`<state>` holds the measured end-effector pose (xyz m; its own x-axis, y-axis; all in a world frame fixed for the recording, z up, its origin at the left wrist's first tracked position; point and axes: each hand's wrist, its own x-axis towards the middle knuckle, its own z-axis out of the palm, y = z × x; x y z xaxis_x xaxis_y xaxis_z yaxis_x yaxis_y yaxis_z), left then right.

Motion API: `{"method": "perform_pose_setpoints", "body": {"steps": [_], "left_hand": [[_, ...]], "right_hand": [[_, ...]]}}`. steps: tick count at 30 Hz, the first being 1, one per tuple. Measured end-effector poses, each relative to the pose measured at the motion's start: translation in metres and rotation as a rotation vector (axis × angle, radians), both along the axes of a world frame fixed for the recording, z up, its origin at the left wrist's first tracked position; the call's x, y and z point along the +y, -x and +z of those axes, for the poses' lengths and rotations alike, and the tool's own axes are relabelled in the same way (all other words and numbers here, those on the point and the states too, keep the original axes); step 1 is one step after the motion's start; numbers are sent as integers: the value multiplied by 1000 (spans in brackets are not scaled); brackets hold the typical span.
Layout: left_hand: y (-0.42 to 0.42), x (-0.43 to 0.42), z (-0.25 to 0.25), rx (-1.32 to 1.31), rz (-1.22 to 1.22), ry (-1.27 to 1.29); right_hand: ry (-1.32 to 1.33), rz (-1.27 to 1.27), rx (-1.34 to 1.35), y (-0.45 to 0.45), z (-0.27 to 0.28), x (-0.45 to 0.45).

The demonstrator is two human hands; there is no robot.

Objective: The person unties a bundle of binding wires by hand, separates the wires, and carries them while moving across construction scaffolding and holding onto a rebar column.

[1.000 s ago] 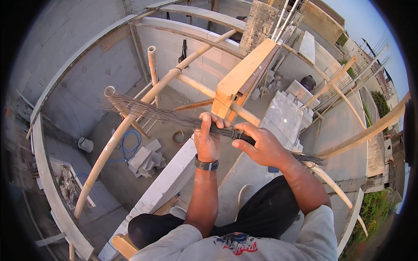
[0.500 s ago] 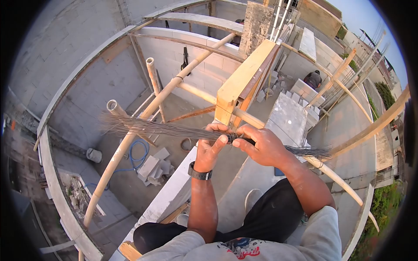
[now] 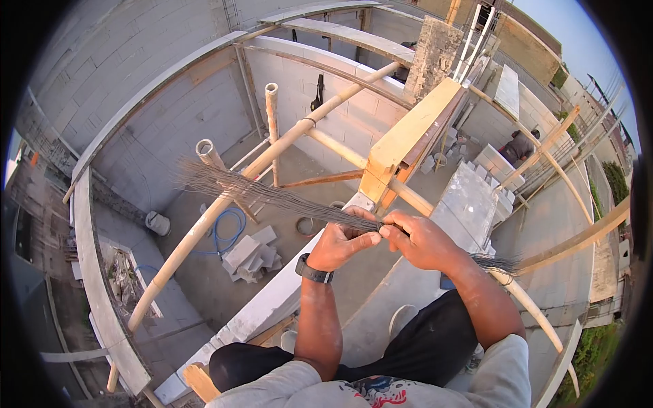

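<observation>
A long bundle of thin dark tie wire (image 3: 275, 197) stretches across in front of me, its left end fanned out and its right end showing past my right forearm. My left hand (image 3: 340, 243) is closed around the bundle near its middle, thumb pointing right. Beside it, my right hand (image 3: 420, 241) is closed on the bundle too, with thumb and fingertips pinched at the middle. The fingertips of both hands nearly meet there. A black watch (image 3: 314, 269) sits on my left wrist.
Wooden poles (image 3: 255, 166) cross below and ahead, near a yellow wooden beam (image 3: 408, 132). Light block walls (image 3: 272, 309) surround a lower floor with a pile of blocks (image 3: 250, 255), a blue hose (image 3: 221, 234) and a bucket (image 3: 158, 223). Another person (image 3: 520, 146) bends at the right.
The view has shifted, so the surroundings sit further right and lower. The wire bundle now slopes more steeply down to the right. Both hands stay closed on it.
</observation>
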<state>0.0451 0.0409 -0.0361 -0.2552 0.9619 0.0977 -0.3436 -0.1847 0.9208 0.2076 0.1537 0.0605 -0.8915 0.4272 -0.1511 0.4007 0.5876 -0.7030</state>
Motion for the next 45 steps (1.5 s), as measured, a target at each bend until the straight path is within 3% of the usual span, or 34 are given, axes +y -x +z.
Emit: {"method": "perform_pose_setpoints", "body": {"steps": [45], "left_hand": [[-4, -4, -1, -88, 56, -16]], "right_hand": [[-144, 50, 36, -1, -1, -8]]}}
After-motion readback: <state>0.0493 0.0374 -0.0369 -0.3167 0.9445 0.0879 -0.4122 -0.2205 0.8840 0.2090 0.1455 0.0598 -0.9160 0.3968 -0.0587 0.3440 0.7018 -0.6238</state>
